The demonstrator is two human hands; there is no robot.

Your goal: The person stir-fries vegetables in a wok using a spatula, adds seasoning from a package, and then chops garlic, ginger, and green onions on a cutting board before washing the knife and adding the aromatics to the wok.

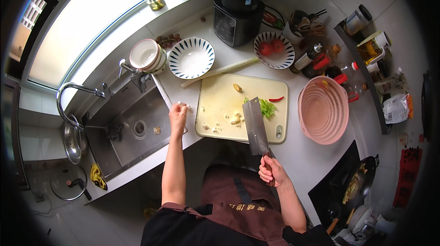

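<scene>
In my right hand (273, 171) is a Chinese cleaver (256, 127), gripped by its wooden handle. The blade reaches over the near edge of a cream cutting board (220, 101). My left hand (178, 117) has its fingers curled together beside the sink's edge, left of the board. White bits show around its fingertips; whether they are held or lie behind them I cannot tell. Crushed garlic (235, 119) and small pale scraps lie on the board. Past the blade are chopped green pieces (267, 108), a red chili (276, 99) and a piece of ginger (237, 87).
A scallion stalk (220, 70) lies behind the board, by a patterned bowl (191, 58). Two tomatoes (271, 46) sit in another bowl. At right stand a pink colander (323, 110) and a wok with food (359, 184). The steel sink (127, 149) is at left; a blender (239, 15) stands behind.
</scene>
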